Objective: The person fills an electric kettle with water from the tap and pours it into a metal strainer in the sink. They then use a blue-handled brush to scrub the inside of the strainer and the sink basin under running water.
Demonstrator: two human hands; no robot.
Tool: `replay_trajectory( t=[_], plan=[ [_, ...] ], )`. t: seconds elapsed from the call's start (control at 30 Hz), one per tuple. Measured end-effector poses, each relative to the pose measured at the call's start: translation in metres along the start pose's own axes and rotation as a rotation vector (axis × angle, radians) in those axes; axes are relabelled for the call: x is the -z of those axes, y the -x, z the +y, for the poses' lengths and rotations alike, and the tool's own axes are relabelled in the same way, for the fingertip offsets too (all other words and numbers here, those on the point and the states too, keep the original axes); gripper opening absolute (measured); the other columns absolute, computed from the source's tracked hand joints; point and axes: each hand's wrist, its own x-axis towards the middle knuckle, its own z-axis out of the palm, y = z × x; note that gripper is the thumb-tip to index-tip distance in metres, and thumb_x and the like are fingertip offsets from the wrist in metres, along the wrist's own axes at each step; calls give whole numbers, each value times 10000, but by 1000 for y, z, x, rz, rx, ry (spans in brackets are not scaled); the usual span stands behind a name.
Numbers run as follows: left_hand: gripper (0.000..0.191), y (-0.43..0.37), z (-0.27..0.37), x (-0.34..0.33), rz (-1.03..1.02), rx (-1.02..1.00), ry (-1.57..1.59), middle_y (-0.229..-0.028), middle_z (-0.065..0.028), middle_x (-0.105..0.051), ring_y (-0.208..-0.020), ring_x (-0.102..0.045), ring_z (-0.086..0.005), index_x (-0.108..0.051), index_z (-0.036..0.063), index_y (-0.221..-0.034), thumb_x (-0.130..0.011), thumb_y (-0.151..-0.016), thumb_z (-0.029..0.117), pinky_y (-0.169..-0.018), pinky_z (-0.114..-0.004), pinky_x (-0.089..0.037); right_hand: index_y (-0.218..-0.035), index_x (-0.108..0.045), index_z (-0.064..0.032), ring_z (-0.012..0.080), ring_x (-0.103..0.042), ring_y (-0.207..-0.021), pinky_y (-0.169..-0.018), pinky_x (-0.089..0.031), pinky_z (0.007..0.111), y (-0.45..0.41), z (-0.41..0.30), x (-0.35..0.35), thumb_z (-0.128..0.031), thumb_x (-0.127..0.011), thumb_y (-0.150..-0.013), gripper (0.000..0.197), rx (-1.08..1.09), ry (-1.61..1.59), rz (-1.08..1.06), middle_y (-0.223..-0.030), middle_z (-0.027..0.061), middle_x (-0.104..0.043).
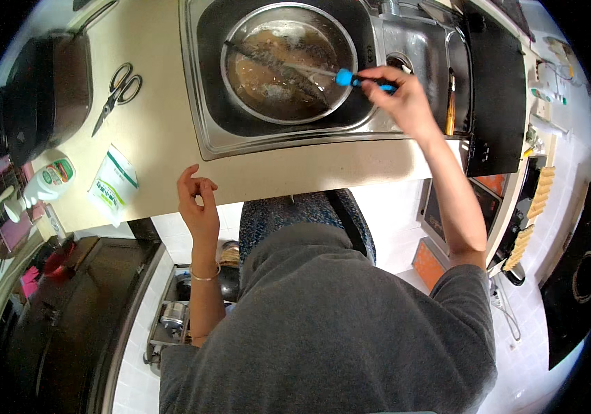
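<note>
My right hand (399, 95) grips a screwdriver (373, 84) by its blue and black handle. The tool's metal shaft reaches left over a round stainless steel basin (234, 101) inside the sink. Murky brown water (269, 52) fills part of the basin. A long dark strip (280, 70), coated in grime, lies slantwise across it, and the shaft's end meets its middle; whether they touch I cannot tell. Before the counter's front edge, my left hand (199, 199) hangs with loosely curled fingers, holding nothing.
Kitchen scissors (116, 97), a white and green packet (114, 183) and a detergent bottle (52, 178) are on the cream counter (155, 103), left of the sink rim (197, 134). Right of the basin is a smaller sink bowl (424, 46); an orange-handled tool (450, 106) stands at its right.
</note>
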Motion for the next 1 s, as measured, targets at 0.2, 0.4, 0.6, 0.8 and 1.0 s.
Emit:
replay_trajectory(
  t=[0.2,0.4,0.6,0.8,1.0],
  plan=[
    [275,-6,13,-12,-69,-10,-32,-750,-38,-579,-695,-522,-90,-488,3,-1195,-502,-941,105,-645,-233,-402,-1006,-677,-49,40,-442,-482,-455,-363,216,42,7,-42,-126,-690,-799,222,-104,-67,66,-782,82,-672],
    [273,-8,18,-25,-115,1,-52,-742,-32,-550,-707,-501,-88,-474,-16,-1203,-483,-942,63,-676,-224,-403,-990,-671,-53,221,-604,-561,-555,-487,317,62,14,-65,-126,-694,-776,227,-157,-35,112,-842,153,-665],
    [271,-4,17,-29,-134,47,-39,-726,-34,-534,-707,-505,-97,-467,-25,-1200,-482,-945,64,-679,-228,-411,-1035,-630,-27,234,-652,-736,-642,-507,311,70,28,-80,-98,-682,-801,250,-89,76,203,-910,136,-659],
    [260,0,10,-33,-125,55,-31,-737,-36,-563,-695,-507,-88,-480,-8,-1186,-487,-938,72,-625,-220,-388,-1083,-562,-18,359,-610,-745,-656,-501,402,36,44,-102,-133,-631,-833,284,-161,309,300,-918,191,-603],
    [267,0,8,-31,-129,45,-27,-738,-33,-562,-692,-505,-89,-479,-10,-1191,-496,-940,79,-636,-220,-393,-1075,-562,-4,385,-596,-736,-635,-494,432,28,40,-130,-142,-601,-845,271,-118,272,327,-893,220,-584]
  ],
)
